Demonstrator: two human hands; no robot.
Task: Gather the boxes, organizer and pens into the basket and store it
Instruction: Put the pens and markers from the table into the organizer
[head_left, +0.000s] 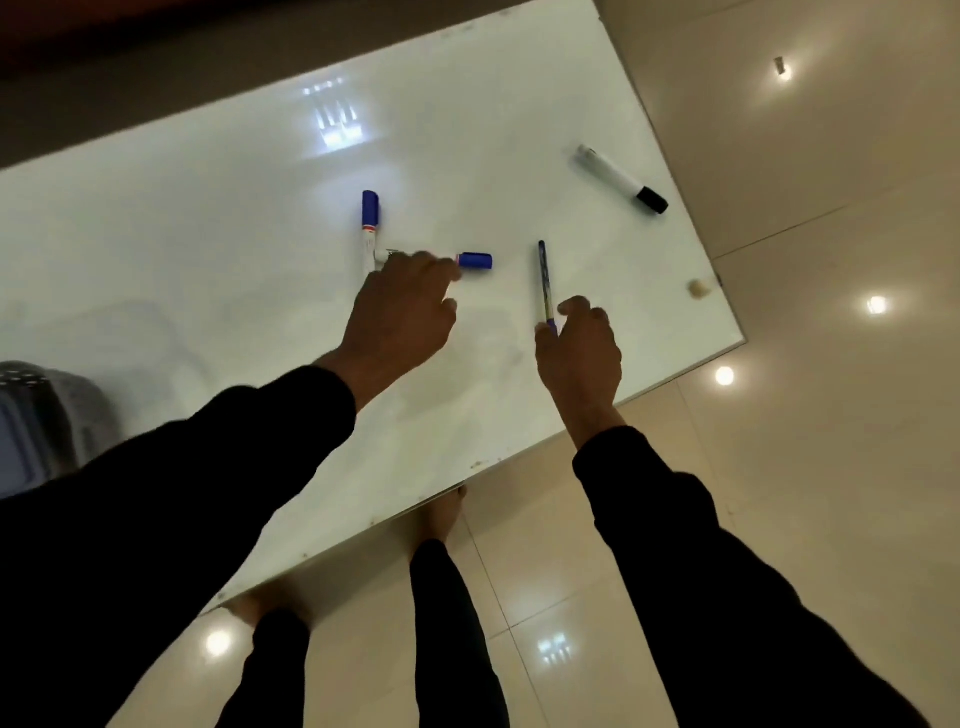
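Note:
Two blue-capped white markers lie mid-table: one points away from me (370, 228), the other lies crosswise (475, 261). My left hand (400, 306) covers the crosswise marker's white body, fingers curled down onto it; only its blue cap shows. A thin blue pen (544, 275) lies to the right. My right hand (579, 353) is at its near end, with thumb and forefinger apart on either side of the tip. A black-capped white marker (621, 179) lies near the far right edge. The grey basket (36, 410) is blurred at the left edge, half hidden by my sleeve.
The white glossy table (208, 234) runs diagonally, its near edge above my feet on the shiny tiled floor (805, 467). A small beige lump (698, 290) sits close to the table's right edge.

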